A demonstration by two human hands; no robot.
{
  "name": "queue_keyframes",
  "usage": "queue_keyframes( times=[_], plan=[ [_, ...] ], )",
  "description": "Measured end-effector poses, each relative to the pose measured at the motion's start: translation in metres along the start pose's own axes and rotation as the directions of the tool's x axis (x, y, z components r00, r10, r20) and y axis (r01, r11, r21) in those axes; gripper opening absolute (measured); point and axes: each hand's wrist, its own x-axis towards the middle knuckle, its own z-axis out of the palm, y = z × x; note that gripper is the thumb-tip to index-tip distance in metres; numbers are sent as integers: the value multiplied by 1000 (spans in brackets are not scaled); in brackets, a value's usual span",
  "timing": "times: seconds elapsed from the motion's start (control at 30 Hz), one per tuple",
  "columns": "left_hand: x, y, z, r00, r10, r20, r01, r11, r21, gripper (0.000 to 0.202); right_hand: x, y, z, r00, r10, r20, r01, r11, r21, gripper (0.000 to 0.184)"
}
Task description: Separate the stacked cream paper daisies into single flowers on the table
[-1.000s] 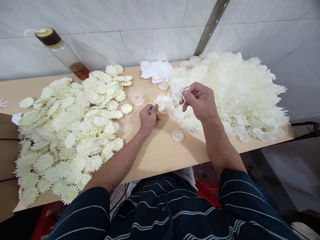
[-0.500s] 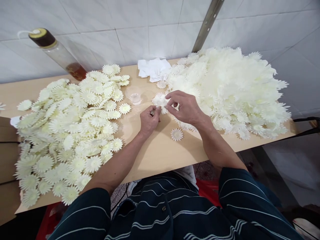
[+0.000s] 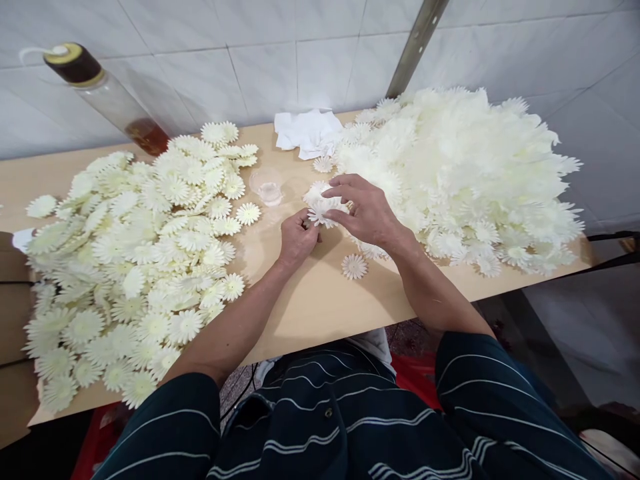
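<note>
My left hand (image 3: 299, 237) is closed in a pinch over the middle of the table. Its fingertips meet the lower edge of a white artificial flower (image 3: 320, 212), and what they pinch is hidden. My right hand (image 3: 364, 211) grips that flower from the right, thumb below and fingers bent over its petals. More white petals lie just behind it. A loose white flower (image 3: 355, 267) rests on the table below my right hand. Left of my hands is a small clear dish (image 3: 270, 193).
A pile of cream flowers (image 3: 150, 260) covers the table's left side. A taller heap of white flowers (image 3: 460, 180) fills the right. Crumpled white paper (image 3: 307, 133) lies near the tiled wall, and a pump bottle (image 3: 117, 107) with brown liquid stands at back left.
My right fingers, earlier curled beside my left fingertips, now hold a white flower over them. The view has shifted slightly.
</note>
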Motion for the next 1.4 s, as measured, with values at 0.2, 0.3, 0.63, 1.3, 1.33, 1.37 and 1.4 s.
queue_keyframes(
  times=[0.2,0.3,0.63,1.3,1.33,1.37,1.4],
  plan=[
    [1,0,-2,997,14,80,-16,1000,18,17,-1,12,6,989,-51,136,59,997,-55,36],
    [1,-1,-1,996,25,82,-31,997,67,19,1,8,5,991,-8,136,7,1000,5,22],
    [-2,-4,2,999,47,24,-50,990,132,43,4,-6,-8,968,250,-24,-233,929,287,40],
    [-1,-1,0,999,6,-35,-6,1000,-22,54,5,12,-28,941,268,-208,-262,963,55,40],
    [-1,-2,1,999,2,-37,-3,1000,-30,54,4,21,-33,934,260,-243,-272,962,-16,40],
    [-1,-2,1,999,0,-37,-2,999,-37,55,2,31,-39,928,252,-275,-285,955,-85,40],
    [0,-3,1,999,0,-38,-1,999,-42,55,1,40,-44,923,241,-300,-296,943,-153,42]
  ],
)
